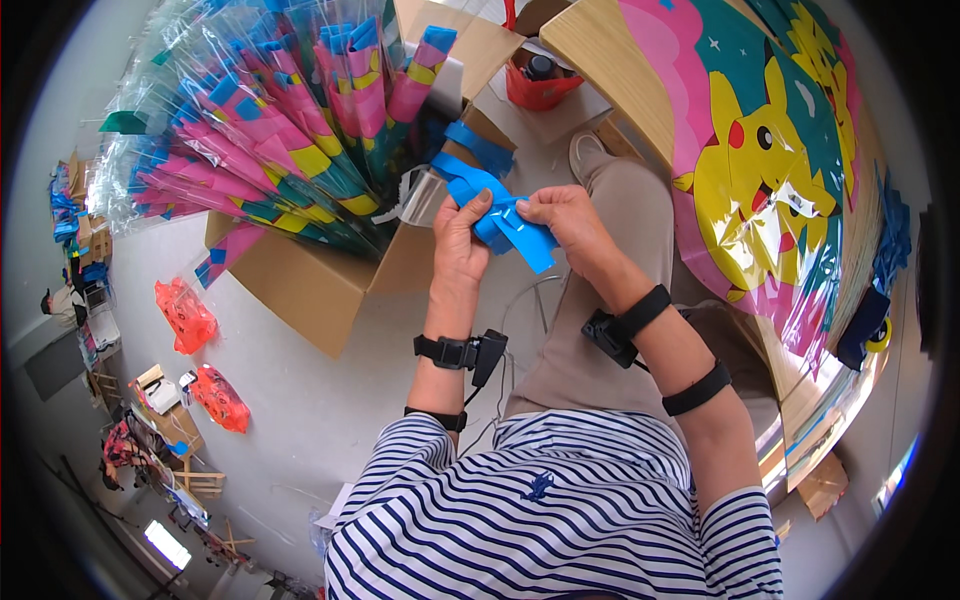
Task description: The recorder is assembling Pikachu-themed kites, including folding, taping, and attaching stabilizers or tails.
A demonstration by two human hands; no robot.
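Observation:
My left hand (463,228) is closed around a folded bundle of flat blue strip (480,192), thumb pressed on its near side. A fingertip pinch of my right hand (572,222) grips the same strip at a gathered crossing. One flat end hangs down between the hands, cut straight across. Farther off, more blue strip (478,148) loops over the edge of a cardboard box (300,290). Out of this box stand several rolled sheets (330,150) in pink, yellow, blue and green, in clear plastic sleeves. My fingers hide part of the fold.
On the right, a wooden table (610,50) bears glossy sheets (760,190) printed with a yellow cartoon figure. Blue strips (890,240) lie at its far right side. Beyond my knee sits a red bag (540,88). Red plastic bags (186,316) lie on the floor at left.

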